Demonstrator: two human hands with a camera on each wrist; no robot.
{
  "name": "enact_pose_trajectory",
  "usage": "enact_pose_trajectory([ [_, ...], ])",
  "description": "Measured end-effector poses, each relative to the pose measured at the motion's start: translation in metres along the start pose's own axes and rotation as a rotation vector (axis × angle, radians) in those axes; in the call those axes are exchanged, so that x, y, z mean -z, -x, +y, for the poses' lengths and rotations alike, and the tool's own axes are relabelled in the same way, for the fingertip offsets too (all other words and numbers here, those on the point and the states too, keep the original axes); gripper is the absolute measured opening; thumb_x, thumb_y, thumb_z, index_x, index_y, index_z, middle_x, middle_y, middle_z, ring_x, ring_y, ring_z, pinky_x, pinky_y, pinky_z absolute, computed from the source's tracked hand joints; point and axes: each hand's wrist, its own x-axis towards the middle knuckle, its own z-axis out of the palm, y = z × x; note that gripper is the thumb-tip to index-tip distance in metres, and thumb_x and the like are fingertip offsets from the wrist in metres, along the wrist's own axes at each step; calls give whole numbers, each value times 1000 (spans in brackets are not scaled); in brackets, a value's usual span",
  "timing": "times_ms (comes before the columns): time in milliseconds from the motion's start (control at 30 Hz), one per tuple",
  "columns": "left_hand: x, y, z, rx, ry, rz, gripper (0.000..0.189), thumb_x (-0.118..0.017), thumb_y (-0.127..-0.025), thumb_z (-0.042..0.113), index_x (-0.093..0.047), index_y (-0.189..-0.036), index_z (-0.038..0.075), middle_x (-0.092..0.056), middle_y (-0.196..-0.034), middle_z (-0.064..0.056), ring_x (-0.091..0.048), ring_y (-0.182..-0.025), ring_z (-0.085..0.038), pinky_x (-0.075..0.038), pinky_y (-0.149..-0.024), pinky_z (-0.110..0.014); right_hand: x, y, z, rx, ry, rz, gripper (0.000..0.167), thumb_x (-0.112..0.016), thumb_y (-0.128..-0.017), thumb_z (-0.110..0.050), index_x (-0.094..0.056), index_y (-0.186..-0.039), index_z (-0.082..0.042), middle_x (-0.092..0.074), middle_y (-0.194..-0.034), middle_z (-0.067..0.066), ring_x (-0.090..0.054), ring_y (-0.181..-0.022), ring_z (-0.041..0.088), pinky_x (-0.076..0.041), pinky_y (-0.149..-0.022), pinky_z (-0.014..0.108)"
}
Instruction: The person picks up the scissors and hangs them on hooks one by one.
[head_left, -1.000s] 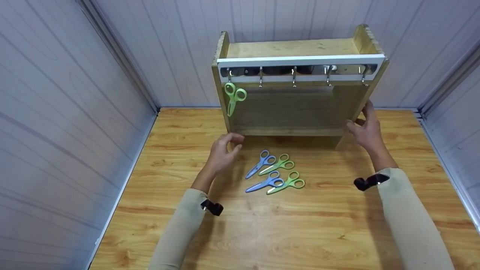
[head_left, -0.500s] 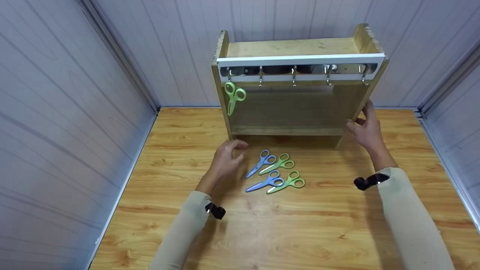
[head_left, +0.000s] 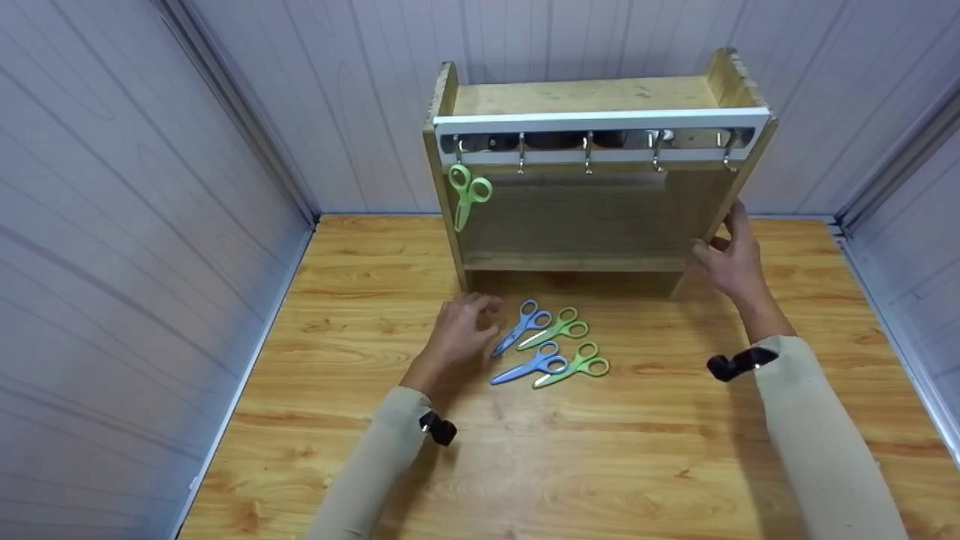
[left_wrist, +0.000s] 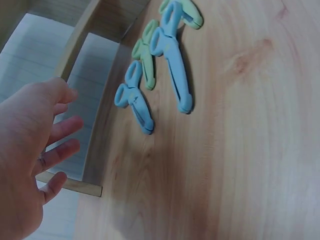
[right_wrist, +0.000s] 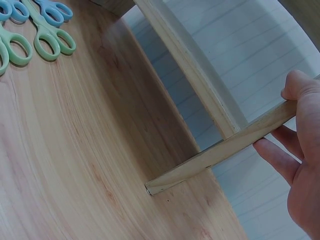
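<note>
My right hand grips the right side panel of a wooden shelf, thumb in front and fingers behind. Loosely bent and holding nothing, my left hand hovers just left of the upper blue scissors. Beside these on the table lie green scissors. Nearer to me are a second pair of blue scissors and a second pair of green scissors, which overlap. Another pair of green scissors hangs from the leftmost hook on the shelf's white hook rail.
Several metal hooks line the rail to the right of the hanging scissors. The shelf stands on a wood-grain table against a pale panelled wall. More panelled walls close off the left and right.
My left hand has moved down and right, from the shelf's lower left corner toward the upper blue scissors. My right hand stays on the side panel.
</note>
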Motion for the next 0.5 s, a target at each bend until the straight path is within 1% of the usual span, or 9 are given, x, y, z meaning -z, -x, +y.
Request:
enact_pose_trajectory([
  [100, -3, 0, 0, 4, -22, -11, 40, -79, -99, 18, -76, -137, 5, -82, -126, -15, -71, -122, -40, -50, -106, -60, 0, 0, 0, -7, -12, -3, 93, -61, -106, 1, -10, -181, -20, -27, -183, 28, -54, -145, 62, -54, -80, 6],
  [267, -8, 0, 0, 26, -34, -26, 44, -79, -100, 22, -75, -141, 6, -83, -124, -13, -71, -125, -41, -51, -104, -60, -1, 1, 1, -3, -27, -4, 91, -58, -107, 2, -11, -181, -22, -28, -184, 25, -57, -140, 59, -55, -73, 12],
  [400, -12, -1, 0, 53, -38, -58, 43, -79, -101, 25, -75, -140, 7, -84, -124, -11, -71, -128, -39, -51, -108, -61, -1, 2, 1, -1, -19, -7, 91, -59, -108, 0, -10, -181, -22, -25, -185, 26, -56, -142, 61, -55, -76, 10],
  [500, -16, -2, 3, 79, -27, -86, 41, -79, -102, 27, -75, -138, 7, -84, -126, -10, -72, -127, -37, -50, -112, -61, 0, 2, 0, -5, -15, -8, 92, -60, -108, -1, -9, -182, -22, -23, -186, 26, -55, -143, 62, -55, -79, 8],
])
